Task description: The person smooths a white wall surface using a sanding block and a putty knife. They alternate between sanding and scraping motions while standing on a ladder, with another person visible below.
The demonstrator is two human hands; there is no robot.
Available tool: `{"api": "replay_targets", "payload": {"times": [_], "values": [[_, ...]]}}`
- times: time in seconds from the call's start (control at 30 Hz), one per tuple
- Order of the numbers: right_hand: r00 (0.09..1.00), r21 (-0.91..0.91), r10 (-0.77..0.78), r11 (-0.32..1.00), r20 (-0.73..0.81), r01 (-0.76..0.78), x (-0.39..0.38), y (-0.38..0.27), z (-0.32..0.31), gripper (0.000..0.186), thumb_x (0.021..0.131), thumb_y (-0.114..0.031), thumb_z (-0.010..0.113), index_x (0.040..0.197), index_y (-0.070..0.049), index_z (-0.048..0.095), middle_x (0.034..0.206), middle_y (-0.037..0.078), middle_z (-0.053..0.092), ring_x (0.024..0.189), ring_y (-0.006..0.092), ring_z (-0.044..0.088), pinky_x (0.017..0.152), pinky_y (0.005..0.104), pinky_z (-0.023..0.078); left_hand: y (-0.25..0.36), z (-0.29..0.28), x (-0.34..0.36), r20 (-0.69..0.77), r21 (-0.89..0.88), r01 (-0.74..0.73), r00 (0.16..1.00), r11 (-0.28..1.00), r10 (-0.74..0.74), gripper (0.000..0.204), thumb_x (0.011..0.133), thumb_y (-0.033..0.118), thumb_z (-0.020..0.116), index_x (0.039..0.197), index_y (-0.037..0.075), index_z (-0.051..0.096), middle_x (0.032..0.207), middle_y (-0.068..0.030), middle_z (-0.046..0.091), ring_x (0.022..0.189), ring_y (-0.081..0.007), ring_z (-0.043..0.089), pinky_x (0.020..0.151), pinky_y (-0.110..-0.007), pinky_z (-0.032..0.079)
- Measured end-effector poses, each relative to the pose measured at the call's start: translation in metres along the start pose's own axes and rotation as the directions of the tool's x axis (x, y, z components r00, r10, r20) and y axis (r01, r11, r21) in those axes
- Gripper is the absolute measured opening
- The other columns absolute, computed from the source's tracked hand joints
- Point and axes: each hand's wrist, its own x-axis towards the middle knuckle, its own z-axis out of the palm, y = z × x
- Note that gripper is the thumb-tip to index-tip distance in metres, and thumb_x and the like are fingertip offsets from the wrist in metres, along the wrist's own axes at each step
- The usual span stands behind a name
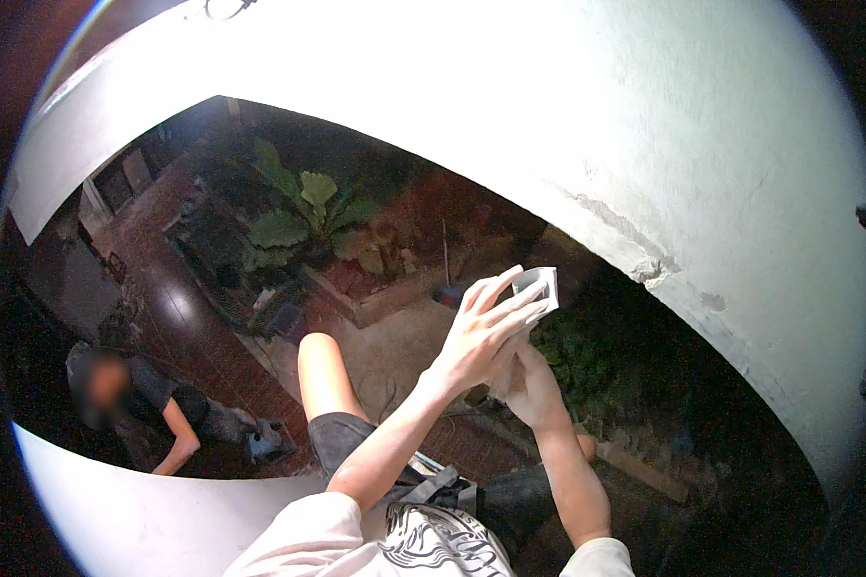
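My left hand (479, 335) is raised in front of me, its long fingers laid along a small pale grey folded sheet (549, 280). The sheet looks like stiff paper, with a squared edge showing beyond the fingertips; its exact kind is not clear. Just below, my right hand (532, 389) meets the left one at the palm and wrist. Its fingers are mostly hidden behind the left hand, so what they grip does not show. Both hands look dusted with something whitish.
A white wall edge (635, 231) curves overhead, with a chipped, cracked patch (652, 269). Far below lie a leafy plant (313, 207), a planter border (385, 300) and a tiled floor (178, 303). Another person (149, 399) crouches at lower left. A white ledge (164, 519) lies below that person.
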Motion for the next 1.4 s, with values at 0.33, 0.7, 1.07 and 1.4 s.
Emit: {"api": "replay_targets", "payload": {"times": [0.33,0.7,1.07,1.4], "values": [[0.800,-0.638,-0.563,0.543,0.207,0.547,0.010,-0.036,0.004,0.077,0.093,-0.066,0.040,0.126,0.002,0.054,0.102,0.007,0.057,0.086,0.0113,0.054,0.073,0.0264,0.044,-0.003,-0.056,0.005,0.255,-0.578,0.531,0.839,0.620,-0.481,0.028,0.090,0.014,0.060,0.114,-0.001,0.059,0.096,-0.0048,0.065,0.084,-0.0095,0.057,0.075,-0.027,0.047],[0.746,-0.808,-0.581,0.240,0.325,0.539,0.015,-0.080,0.045,0.042,0.088,-0.033,0.070,0.076,0.007,0.066,0.087,0.003,0.059,0.069,0.0087,0.050,0.055,0.0272,0.036,0.012,-0.054,0.032,0.192,-0.650,0.396,0.911,0.648,-0.365,0.041,0.090,0.023,0.064,0.124,0.000,0.057,0.100,-0.0096,0.069,0.092,-0.0114,0.060,0.082,-0.030,0.048],[0.529,-0.578,-0.380,-0.768,0.758,0.276,-0.021,-0.193,0.076,0.045,0.089,-0.005,0.050,0.133,-0.012,0.051,0.110,0.019,0.054,0.090,0.0304,0.064,0.074,0.0416,0.056,-0.080,-0.084,0.088,-0.218,0.470,-0.077,0.955,0.879,0.201,0.056,0.072,-0.009,0.054,0.127,-0.001,0.053,0.122,-0.0195,0.059,0.119,-0.0335,0.054,0.100,-0.043,0.042],[-0.111,-0.414,-0.404,-0.906,0.908,-0.091,-0.081,-0.351,0.050,0.043,0.095,-0.008,0.049,0.136,0.003,0.042,0.127,0.020,0.053,0.111,0.0330,0.055,0.099,0.0402,0.043,-0.121,-0.035,0.144,-0.551,0.104,0.457,0.766,0.884,-0.332,0.066,0.099,0.039,0.042,0.148,0.001,0.021,0.142,-0.0282,0.039,0.127,-0.0422,0.043,0.105,-0.053,0.035]]}}
